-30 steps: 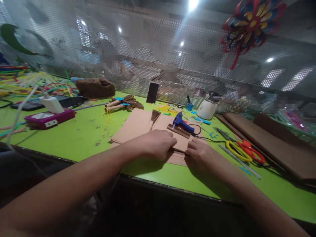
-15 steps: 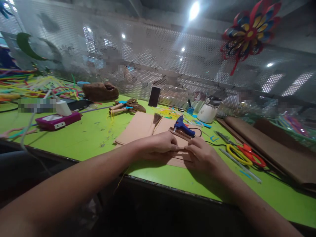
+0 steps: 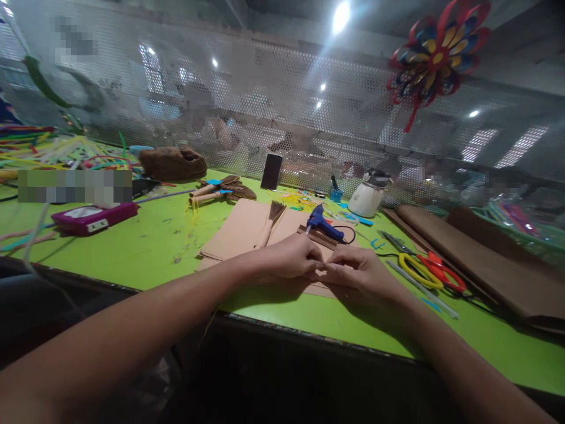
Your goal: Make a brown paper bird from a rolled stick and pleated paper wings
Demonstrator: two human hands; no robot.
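Note:
My left hand (image 3: 289,257) and my right hand (image 3: 359,272) meet fingertip to fingertip over a stack of tan paper sheets (image 3: 238,229) near the front of the green table (image 3: 145,247). Both hands are closed in a pinch on a thin brown paper strip (image 3: 323,269) between them. A small brown fringed paper broom (image 3: 270,219) lies on the sheets just beyond my left hand. A blue glue gun (image 3: 324,224) rests on more brown strips behind my fingers.
Yellow and red scissors (image 3: 430,274) and a thin stick lie to the right, beside long brown paper rolls (image 3: 477,259). A white bottle (image 3: 368,194), a dark phone (image 3: 271,171), a pink box (image 3: 90,217), coloured pipe cleaners (image 3: 53,150) and a perforated screen (image 3: 265,100) stand behind.
My hands rose from pressing flat on the sheets and came together, fingertips now pinching the strip. The camera view shifted slightly.

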